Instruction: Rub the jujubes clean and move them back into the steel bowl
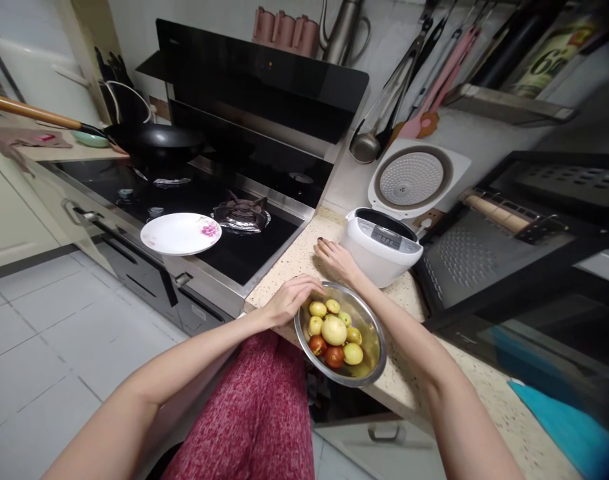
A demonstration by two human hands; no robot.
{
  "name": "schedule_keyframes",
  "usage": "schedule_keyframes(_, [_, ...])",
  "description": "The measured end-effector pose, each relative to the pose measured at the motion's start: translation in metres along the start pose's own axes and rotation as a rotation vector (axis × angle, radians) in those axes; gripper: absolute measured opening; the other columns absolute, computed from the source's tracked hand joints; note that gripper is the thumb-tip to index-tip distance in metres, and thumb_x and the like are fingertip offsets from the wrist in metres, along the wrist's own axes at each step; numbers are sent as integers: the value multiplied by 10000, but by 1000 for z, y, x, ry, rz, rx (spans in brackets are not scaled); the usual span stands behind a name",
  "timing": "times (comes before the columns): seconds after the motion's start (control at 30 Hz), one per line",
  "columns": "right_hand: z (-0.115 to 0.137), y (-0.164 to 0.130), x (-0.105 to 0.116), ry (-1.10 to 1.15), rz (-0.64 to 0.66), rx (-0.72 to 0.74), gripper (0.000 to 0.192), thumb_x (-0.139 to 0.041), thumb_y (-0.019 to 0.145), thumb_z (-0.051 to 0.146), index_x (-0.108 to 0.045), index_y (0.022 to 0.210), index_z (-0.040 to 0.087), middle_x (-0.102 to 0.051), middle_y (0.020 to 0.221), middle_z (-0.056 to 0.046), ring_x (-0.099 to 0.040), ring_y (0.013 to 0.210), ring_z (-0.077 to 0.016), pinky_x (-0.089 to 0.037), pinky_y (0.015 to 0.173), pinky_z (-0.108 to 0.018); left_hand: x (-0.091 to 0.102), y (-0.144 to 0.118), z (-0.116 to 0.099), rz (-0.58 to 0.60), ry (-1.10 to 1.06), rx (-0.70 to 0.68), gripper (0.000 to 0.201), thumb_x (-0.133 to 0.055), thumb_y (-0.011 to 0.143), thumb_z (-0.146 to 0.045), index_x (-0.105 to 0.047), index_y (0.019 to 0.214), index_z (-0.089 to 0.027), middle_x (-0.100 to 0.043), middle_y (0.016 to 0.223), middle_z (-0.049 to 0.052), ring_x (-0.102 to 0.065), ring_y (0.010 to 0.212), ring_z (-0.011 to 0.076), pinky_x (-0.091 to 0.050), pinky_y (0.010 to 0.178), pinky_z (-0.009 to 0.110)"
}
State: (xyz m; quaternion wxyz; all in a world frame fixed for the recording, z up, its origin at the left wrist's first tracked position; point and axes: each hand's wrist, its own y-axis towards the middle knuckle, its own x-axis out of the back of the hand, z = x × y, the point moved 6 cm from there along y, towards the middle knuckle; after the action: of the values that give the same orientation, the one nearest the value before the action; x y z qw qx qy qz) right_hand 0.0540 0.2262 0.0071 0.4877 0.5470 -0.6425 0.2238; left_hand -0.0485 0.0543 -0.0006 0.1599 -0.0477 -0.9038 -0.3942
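Head view: I see my left hand (290, 298) curled over the near rim of the steel bowl (372, 320), fingers closed on its edge, while my right hand (336, 259) lies flat and spread on the speckled counter (289, 263) just beside the rice cooker (384, 245) — gripping nothing. The bowl sits at the counter's front edge. Inside I count about nine fruits (334, 331): seven yellow-green, two red — all in the bowl, none on the one white plate (177, 233) resting on the stove (194, 200). One black wok (157, 141) stands farther back.
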Motion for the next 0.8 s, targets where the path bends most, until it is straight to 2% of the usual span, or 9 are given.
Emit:
schedule_keyframes(0.1, [-2,-31,20,121,-133,-26,417,-400,1051,121,-602,1416,131,-613,1490,-210,-549,1417,-319,-500,1142,-535,0,-1,0,14,-7,-6,597,-246,1119,-467,-771,1084,-183,-761,1163,119,-690,1172,260,-516,1106,467])
schedule_keyframes(0.23, [-3,-82,50,281,-357,-183,376,-469,1074,238,-620,1417,202,-656,1443,-178,-602,1376,-307,-530,1130,-543,0,-1,1,15,-34,0,597,-259,1118,-470,-778,1073,-179,-774,1136,120,-703,1147,262,-526,1088,475])
schedule_keyframes(0.33, [8,-115,76,430,-517,-299,377,-583,1036,296,-618,1409,254,-675,1407,-152,-641,1320,-311,-539,1125,-560,1,-2,2,8,-45,14,608,-263,1115,-490,-785,1064,-182,-784,1115,119,-705,1145,271,-529,1081,490])
schedule_keyframes(0.4, [18,-130,91,562,-573,-330,389,-657,1000,320,-624,1381,253,-685,1386,-149,-658,1288,-310,-550,1114,-549,1,-2,3,9,-41,23,623,-261,1111,-510,-790,1062,-184,-783,1126,121,-703,1156,277,-531,1081,498])
schedule_keyframes(0.5, [28,-140,105,754,-532,-334,373,-737,946,354,-657,1291,240,-718,1313,-140,-692,1216,-302,-601,1037,-499,3,-3,1,13,-29,41,637,-258,1108,-527,-793,1063,-184,-774,1160,125,-699,1175,279,-526,1092,504])
schedule_keyframes(0.63, [34,-141,109,985,-356,-258,376,-770,914,385,-662,1237,224,-724,1270,-133,-695,1196,-296,-624,962,-449,4,-2,0,24,-23,63,656,-257,1103,-555,-800,1057,-190,-783,1149,124,-698,1183,286,-516,1109,522])
schedule_keyframes(0.8, [43,-138,107,1115,-178,-146,405,-766,911,390,-654,1262,222,-707,1282,-122,-678,1197,-284,-579,1025,-465,4,-2,1,16,-16,80,700,-242,1091,-602,-814,1036,-203,-789,1142,120,-694,1181,291,-510,1111,530])
